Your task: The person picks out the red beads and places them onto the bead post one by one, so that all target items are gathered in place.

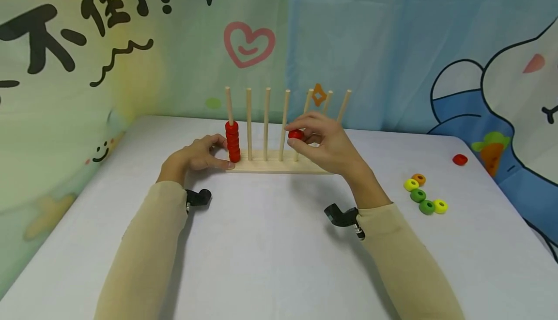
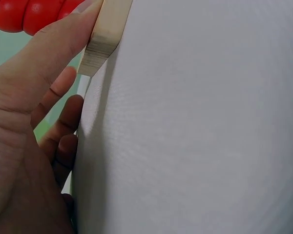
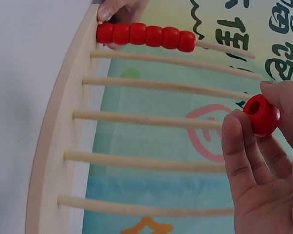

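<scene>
A wooden peg rack (image 1: pixel 279 167) with several upright rods stands on the white table. Several red beads (image 1: pixel 233 142) are stacked on its leftmost rod, low against the base. At the base's left end, my left hand (image 1: pixel 198 154) grips the wood, its thumb at the front by the lowest bead. A single red bead (image 3: pixel 267 119) is pinched between the thumb and fingers of my right hand (image 1: pixel 326 140), its hole showing in the right wrist view. That hand is raised in front of the right-hand rods, and the bead touches no stacked bead.
Right of the rack lie loose beads: an orange bead (image 1: pixel 419 179), yellow beads (image 1: pixel 411 185) and green beads (image 1: pixel 417 195). Another red bead (image 1: pixel 459 160) lies farther off near the table's right edge. A printed curtain (image 1: pixel 370 44) hangs behind the table.
</scene>
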`<state>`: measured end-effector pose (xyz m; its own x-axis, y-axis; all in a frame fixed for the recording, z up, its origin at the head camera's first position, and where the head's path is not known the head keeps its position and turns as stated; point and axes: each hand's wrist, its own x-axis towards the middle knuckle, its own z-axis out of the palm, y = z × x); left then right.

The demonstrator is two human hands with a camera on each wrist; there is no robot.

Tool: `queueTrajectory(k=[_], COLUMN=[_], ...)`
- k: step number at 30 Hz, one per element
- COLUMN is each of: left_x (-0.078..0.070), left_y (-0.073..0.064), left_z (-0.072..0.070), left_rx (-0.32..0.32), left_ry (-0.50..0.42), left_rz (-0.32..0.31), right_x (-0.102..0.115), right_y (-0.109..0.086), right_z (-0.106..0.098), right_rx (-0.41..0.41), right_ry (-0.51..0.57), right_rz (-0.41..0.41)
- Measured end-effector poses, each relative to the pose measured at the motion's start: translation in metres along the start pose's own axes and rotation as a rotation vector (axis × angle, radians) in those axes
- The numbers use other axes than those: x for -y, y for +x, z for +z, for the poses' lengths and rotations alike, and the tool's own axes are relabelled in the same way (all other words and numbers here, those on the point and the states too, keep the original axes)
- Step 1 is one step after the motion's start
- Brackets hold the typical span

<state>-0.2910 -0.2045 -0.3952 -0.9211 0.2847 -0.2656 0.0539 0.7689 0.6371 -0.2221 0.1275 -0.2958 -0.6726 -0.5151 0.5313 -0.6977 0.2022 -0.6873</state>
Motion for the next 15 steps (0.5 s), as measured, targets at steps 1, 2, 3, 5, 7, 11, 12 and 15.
queueTrajectory(k=[1, 2, 3, 5, 7, 11, 12, 15], left_x=[0.0, 0.0, -0.001, -0.001, -0.002, -0.002, -0.001, 0.0], left_y=[0.0, 0.001, 0.001, 0.001, 0.0, 0.0, 0.0, 0.001], left_z=[0.001, 0.001, 0.001, 0.001, 0.0, -0.004, -0.004, -0.003], left_rx=[0.003, 0.005, 0.01, 0.017, 0.019, 0.015, 0.016, 0.021], left_ry=[-0.002, -0.004, -0.007, -0.011, -0.008, -0.001, -0.002, -0.015], left_rz=[0.003, 0.006, 0.01, 0.019, 0.022, 0.022, 0.023, 0.031], right_x=[0.0, 0.001, 0.001, 0.002, 0.003, 0.005, 0.005, 0.005], right_y=[0.0, 0.001, 0.001, 0.003, 0.006, 0.013, 0.014, 0.018], right_z=[0.002, 0.003, 0.005, 0.008, 0.011, 0.017, 0.018, 0.022], right_rx=[0.004, 0.009, 0.014, 0.023, 0.024, 0.009, 0.005, 0.0], right_ry=[0.005, 0.011, 0.017, 0.023, 0.03, 0.041, 0.043, 0.081], right_rz=[0.002, 0.008, 0.013, 0.015, 0.01, -0.003, -0.003, -0.005])
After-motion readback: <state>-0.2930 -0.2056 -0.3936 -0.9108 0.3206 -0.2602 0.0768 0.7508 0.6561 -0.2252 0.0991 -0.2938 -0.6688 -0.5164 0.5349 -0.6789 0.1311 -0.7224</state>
